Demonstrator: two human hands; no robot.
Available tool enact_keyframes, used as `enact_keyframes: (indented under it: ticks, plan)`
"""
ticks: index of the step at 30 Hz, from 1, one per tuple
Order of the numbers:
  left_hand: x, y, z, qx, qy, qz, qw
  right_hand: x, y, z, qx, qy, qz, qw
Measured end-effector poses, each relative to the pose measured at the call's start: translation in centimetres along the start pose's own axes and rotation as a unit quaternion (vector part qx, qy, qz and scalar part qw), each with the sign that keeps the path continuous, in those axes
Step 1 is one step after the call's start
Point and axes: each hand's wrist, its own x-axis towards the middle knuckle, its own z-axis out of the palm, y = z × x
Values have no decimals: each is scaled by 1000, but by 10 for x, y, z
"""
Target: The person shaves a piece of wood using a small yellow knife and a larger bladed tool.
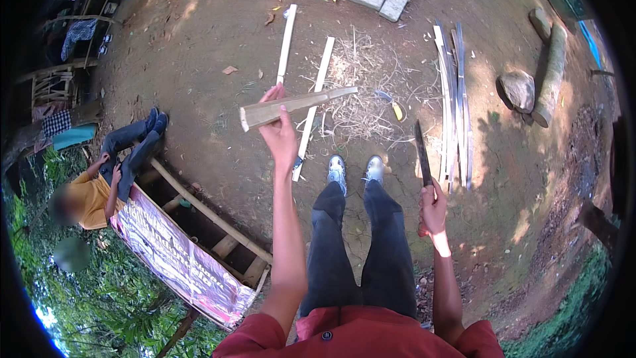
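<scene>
My left hand [281, 134] is closed around a pale split bamboo piece [305, 101], with the fingers behind it and the thumb in front. The piece lies nearly level, its wide cut end to the left and its narrow end to the right. Lower on the right, my right hand [433, 209] grips the handle of a long dark-bladed knife [423, 152], blade pointing away from me. The blade is apart from the bamboo. Beyond and beneath the bamboo piece, two pale strips [287, 43] [323, 66] rest on the ground.
Shavings [358, 86] cover the ground ahead, with a yellow-handled tool [397, 111] among them. Long thin strips [452, 106] lie to the right, near a rock [517, 89] and a log [551, 79]. At left, a person [99, 189] sits by a bamboo bench [212, 211] and a banner [175, 255].
</scene>
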Motion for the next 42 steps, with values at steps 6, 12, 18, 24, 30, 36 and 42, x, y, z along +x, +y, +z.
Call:
enact_keyframes:
  ticks: [6,12,18,24,30,36,42]
  plan:
    - [0,1,3,-21,35,-28,999,-4,-3,5,-33,2,25,999]
    - [3,8,19,46,14,3,999,-9,-30,12,-15,12,86,996]
    - [20,10,-19,34,1,-59,998,-5,-57,8,-18,9,46,999]
    - [14,18,-41,-48,44,-64,996,5,-62,39,11,-31,34,999]
    - [11,58,-20,-200,17,22,979,8,-47,72,105,-119,80,984]
    - [22,59,-17,-121,-31,44,991,-10,-61,80,-26,-91,-87,992]
    - [37,83,8,-23,-8,79,997,-11,-84,94,-70,-121,-50,989]
